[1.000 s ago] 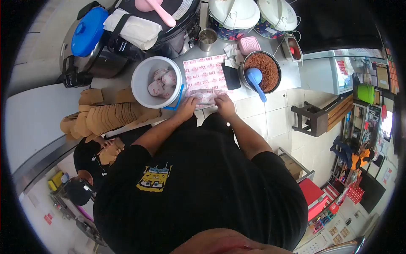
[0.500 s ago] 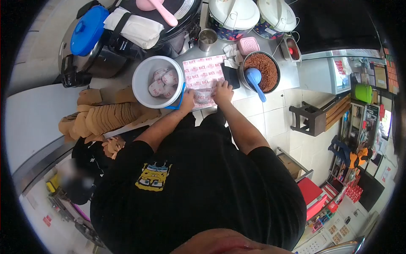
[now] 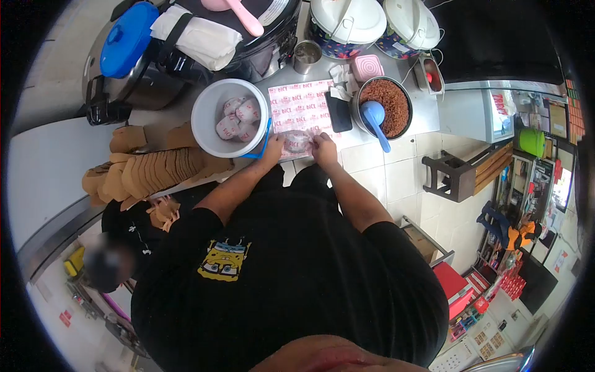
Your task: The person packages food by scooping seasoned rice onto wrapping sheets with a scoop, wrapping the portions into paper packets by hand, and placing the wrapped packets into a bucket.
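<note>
A grey table (image 3: 426, 115) is stretching in front of the person. Near its left part, a long row of brown cardboard pieces (image 3: 149, 175) is lying, and beside it a white bucket (image 3: 205, 118) is standing, with several wrapped packets (image 3: 230, 128) resting inside. Further to the right, a metal pot (image 3: 356, 111) is holding brown grains (image 3: 392, 100). Between bucket and pot, a red-printed sheet (image 3: 300, 106) is lying flat. A blue ladle (image 3: 374, 114) is leaning over the pot's near rim, and a dark phone (image 3: 339, 112) is lying partly over the sheet. The left hand (image 3: 271, 152) is touching the left end of a paper-wrapped bundle (image 3: 296, 142); whether its fingers are gripping, one cannot tell. The right hand (image 3: 325, 150) is pinching the gathered paper at the right end. The bundle is resting on the sheet's near part, between both hands.
</note>
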The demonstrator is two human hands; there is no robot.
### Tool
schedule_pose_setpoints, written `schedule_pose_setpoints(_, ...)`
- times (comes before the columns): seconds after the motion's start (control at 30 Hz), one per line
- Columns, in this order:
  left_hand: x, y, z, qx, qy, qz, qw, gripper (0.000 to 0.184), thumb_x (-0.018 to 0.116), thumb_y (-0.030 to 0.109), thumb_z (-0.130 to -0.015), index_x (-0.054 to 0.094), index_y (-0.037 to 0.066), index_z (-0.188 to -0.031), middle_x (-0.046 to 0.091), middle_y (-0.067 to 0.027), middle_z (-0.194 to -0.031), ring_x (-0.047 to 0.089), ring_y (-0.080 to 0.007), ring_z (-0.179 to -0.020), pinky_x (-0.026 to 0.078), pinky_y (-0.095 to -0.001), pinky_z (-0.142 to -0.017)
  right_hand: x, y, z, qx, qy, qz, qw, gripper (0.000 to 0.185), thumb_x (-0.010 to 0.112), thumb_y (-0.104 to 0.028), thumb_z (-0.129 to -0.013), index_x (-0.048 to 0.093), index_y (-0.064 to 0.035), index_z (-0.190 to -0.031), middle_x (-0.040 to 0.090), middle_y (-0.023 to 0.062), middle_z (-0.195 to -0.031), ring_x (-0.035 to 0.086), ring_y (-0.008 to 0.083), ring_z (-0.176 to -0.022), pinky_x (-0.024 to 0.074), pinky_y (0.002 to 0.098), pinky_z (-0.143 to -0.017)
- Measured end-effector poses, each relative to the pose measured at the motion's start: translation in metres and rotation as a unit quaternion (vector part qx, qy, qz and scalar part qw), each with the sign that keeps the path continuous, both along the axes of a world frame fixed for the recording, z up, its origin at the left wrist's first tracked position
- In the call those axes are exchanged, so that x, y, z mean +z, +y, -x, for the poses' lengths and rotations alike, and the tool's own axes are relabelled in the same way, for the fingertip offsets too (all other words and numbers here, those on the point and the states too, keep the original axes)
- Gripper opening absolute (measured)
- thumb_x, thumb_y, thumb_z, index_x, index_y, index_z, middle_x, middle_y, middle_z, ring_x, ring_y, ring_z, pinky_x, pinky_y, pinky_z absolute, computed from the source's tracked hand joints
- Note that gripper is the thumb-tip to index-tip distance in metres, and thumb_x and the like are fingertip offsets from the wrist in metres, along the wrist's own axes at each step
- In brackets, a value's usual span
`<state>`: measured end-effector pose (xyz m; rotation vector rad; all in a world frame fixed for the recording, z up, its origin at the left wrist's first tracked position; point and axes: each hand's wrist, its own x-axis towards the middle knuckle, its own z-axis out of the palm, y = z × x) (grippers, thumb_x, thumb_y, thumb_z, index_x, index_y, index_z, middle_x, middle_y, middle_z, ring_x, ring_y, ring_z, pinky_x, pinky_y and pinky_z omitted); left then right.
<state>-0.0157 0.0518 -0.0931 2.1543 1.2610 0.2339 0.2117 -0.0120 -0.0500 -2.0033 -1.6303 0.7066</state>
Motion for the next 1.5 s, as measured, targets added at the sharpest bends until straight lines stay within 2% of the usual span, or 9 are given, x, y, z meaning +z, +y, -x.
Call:
schedule_pose_setpoints(0.13, -0.033, -0.013, 0.015, -0.015, -0.031, -0.012, 0.999, 0.024, 0.063, 0.01, -0.088, 0.063, 0.0, -0.111, 0.059, -0.0241, -0.122, 0.059, -0.037, -0.113, 0.05, -0.0462, -0.091, 0.004, -0.021, 0.01, 0.015, 0.059, -0.052, 0.997, 0.023, 0.072, -0.005, -0.082, 0.071, -0.002, -0.105, 0.062, 0.0184, -0.107, 0.065, 0.0368, -0.092, 0.0555, 0.0442, -0.081)
schedule_pose_setpoints(0.3, 0.025, -0.016, 0.017, -0.102, -0.067, -0.187, 0.975, 0.031, 0.061, 0.008, -0.087, 0.063, -0.008, -0.113, 0.052, -0.0222, -0.139, 0.045, -0.0392, -0.134, 0.04, -0.0515, -0.108, 0.004, -0.024, 0.01, 0.075, 0.0, -0.08, 0.994, 0.032, 0.073, -0.006, -0.083, 0.069, 0.0018, -0.113, 0.056, 0.0253, -0.125, 0.059, 0.042, -0.108, 0.0536, 0.0458, -0.091)
schedule_pose_setpoints(0.53, -0.047, -0.002, 0.024, -0.06, -0.157, -0.09, 0.982, 0.022, 0.066, 0.012, -0.083, 0.068, -0.003, -0.099, 0.067, -0.0167, -0.115, 0.06, -0.0361, -0.115, 0.049, -0.0487, -0.096, 0.004, -0.023, 0.008, 0.079, -0.016, -0.07, 0.994, 0.031, 0.074, -0.011, -0.084, 0.071, 0.0001, -0.112, 0.057, 0.0224, -0.122, 0.06, 0.039, -0.107, 0.0543, 0.0443, -0.089)
schedule_pose_setpoints(0.73, -0.013, 0.013, 0.006, -0.026, -0.106, -0.082, 0.991, 0.009, 0.064, 0.005, -0.083, 0.067, 0.002, -0.091, 0.066, -0.017, -0.092, 0.062, -0.0362, -0.092, 0.05, -0.0477, -0.081, 0.001, -0.022, 0.007, 0.068, -0.006, -0.065, 0.996, 0.028, 0.075, -0.014, -0.082, 0.07, -0.0004, -0.106, 0.058, 0.0201, -0.122, 0.061, 0.0387, -0.106, 0.0537, 0.047, -0.088)
schedule_pose_setpoints(0.87, -0.018, 0.01, -0.01, 0.077, -0.015, -0.052, 0.996, 0.016, 0.062, 0.006, -0.085, 0.066, 0.003, -0.1, 0.063, -0.0159, -0.093, 0.061, -0.0355, -0.093, 0.05, -0.0463, -0.083, 0.022, -0.017, 0.005, 0.092, -0.097, -0.059, 0.989, 0.025, 0.077, -0.017, -0.079, 0.073, -0.0056, -0.101, 0.06, 0.0149, -0.118, 0.059, 0.0352, -0.104, 0.051, 0.0464, -0.086)
schedule_pose_setpoints(1.07, 0.021, -0.011, 0.001, -0.114, 0.084, -0.214, 0.967, 0.042, 0.066, 0.01, -0.086, 0.058, -0.007, -0.124, 0.054, -0.0243, -0.119, 0.052, -0.0372, -0.116, 0.047, -0.0429, -0.096, 0.016, -0.008, 0.01, 0.077, -0.108, -0.141, 0.981, 0.014, 0.076, -0.016, -0.081, 0.072, -0.0059, -0.089, 0.064, 0.0115, -0.107, 0.058, 0.0343, -0.103, 0.0482, 0.0455, -0.087)
schedule_pose_setpoints(1.27, 0.038, -0.001, -0.008, 0.001, -0.076, -0.115, 0.99, 0.039, 0.066, 0.016, -0.089, 0.061, -0.011, -0.116, 0.058, -0.0261, -0.118, 0.056, -0.0431, -0.109, 0.048, -0.0463, -0.095, 0.008, 0.015, 0.02, -0.014, 0.123, -0.039, 0.992, 0.016, 0.073, -0.014, -0.087, 0.068, 0.0009, -0.084, 0.068, 0.0174, -0.086, 0.065, 0.0355, -0.078, 0.0527, 0.042, -0.072)
schedule_pose_setpoints(1.33, 0.034, 0.008, -0.017, 0.084, -0.041, 0.125, 0.988, 0.032, 0.064, 0.016, -0.092, 0.065, -0.011, -0.109, 0.066, -0.0297, -0.104, 0.064, -0.0466, -0.098, 0.051, -0.0513, -0.087, 0.017, 0.024, 0.024, -0.177, 0.174, 0.012, 0.969, 0.021, 0.074, -0.016, -0.087, 0.067, 0.0034, -0.083, 0.068, 0.021, -0.079, 0.066, 0.0383, -0.072, 0.0534, 0.0436, -0.068)
schedule_pose_setpoints(1.5, 0.028, -0.001, -0.049, 0.139, 0.015, 0.185, 0.973, 0.031, 0.062, 0.021, -0.095, 0.069, -0.009, -0.098, 0.069, -0.0308, -0.089, 0.069, -0.0475, -0.087, 0.054, -0.0537, -0.08, 0.045, 0.026, 0.034, -0.228, 0.075, -0.04, 0.97, 0.018, 0.073, -0.013, -0.086, 0.068, 0.0041, -0.083, 0.069, 0.0245, -0.081, 0.068, 0.0411, -0.075, 0.0536, 0.0458, -0.069)
